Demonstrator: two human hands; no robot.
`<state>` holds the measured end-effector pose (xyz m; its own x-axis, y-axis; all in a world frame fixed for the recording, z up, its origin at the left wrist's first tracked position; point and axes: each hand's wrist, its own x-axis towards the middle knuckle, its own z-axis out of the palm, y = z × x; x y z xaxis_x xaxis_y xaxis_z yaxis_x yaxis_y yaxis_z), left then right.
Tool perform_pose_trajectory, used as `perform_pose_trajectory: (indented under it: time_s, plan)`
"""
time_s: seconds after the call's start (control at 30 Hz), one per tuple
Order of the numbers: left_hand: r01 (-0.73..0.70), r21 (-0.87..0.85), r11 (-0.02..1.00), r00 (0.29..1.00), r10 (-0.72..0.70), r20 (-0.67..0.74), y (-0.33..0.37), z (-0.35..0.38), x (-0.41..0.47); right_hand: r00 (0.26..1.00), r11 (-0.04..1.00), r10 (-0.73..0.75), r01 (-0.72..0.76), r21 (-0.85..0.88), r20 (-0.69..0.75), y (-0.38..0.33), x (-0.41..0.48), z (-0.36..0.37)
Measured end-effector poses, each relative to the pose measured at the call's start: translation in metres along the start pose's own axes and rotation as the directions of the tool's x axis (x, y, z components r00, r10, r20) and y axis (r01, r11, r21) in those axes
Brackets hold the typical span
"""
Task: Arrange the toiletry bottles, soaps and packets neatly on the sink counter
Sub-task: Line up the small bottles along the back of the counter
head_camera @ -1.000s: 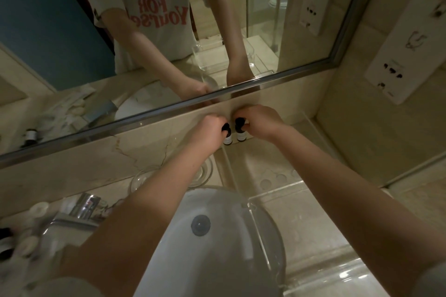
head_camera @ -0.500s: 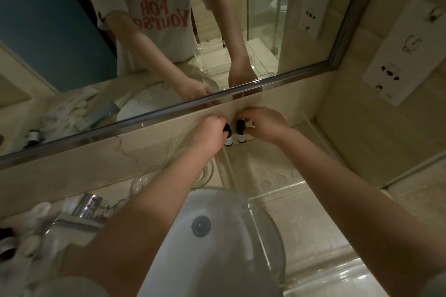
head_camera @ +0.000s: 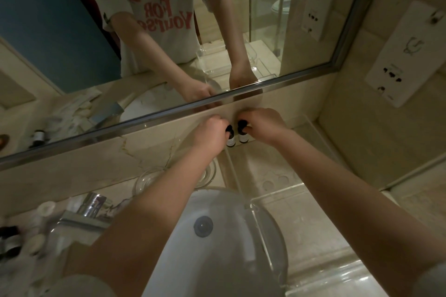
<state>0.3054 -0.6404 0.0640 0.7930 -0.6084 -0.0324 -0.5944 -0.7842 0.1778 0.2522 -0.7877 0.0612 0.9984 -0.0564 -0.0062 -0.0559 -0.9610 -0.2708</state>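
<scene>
Two small dark toiletry bottles with white labels stand side by side against the back wall, at the far end of a clear acrylic tray (head_camera: 289, 190). My left hand (head_camera: 212, 131) grips the cap of the left bottle (head_camera: 230, 138). My right hand (head_camera: 261, 124) grips the cap of the right bottle (head_camera: 242, 136). Both bottles are upright and nearly touch each other. More small bottles (head_camera: 9, 241) and white packets (head_camera: 45, 208) lie blurred at the far left of the counter.
A white basin (head_camera: 217, 248) with a round drain sits below my arms, and a chrome tap (head_camera: 93, 204) stands to its left. A clear glass dish (head_camera: 149, 179) rests behind the basin. The mirror runs above the counter; a wall socket panel (head_camera: 407, 55) is on the right.
Both hands stay on the two bottles by the back wall; the bottles have barely shifted. The view has moved slightly.
</scene>
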Motion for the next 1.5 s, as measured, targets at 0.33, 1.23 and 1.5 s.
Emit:
perform_pose_trajectory:
  time_s: [0.33,1.23,1.5]
  plan:
    - [0.020,0.025,1.000,1.000,-0.019,-0.016,-0.004,-0.023,-0.037,0.989,0.997,0.057,-0.064,-0.046,-0.134,-0.014,-0.036,-0.009]
    - [0.513,0.103,0.852,0.848,-0.522,0.090,-0.258,-0.035,-0.404,0.938,0.955,-0.289,0.296,-0.009,0.189,-0.391,-0.141,0.104]
    - [0.777,0.010,0.630,0.620,-0.767,0.163,-0.382,-0.031,-0.441,0.854,0.907,-0.383,0.420,-0.029,0.352,-0.493,-0.081,0.150]
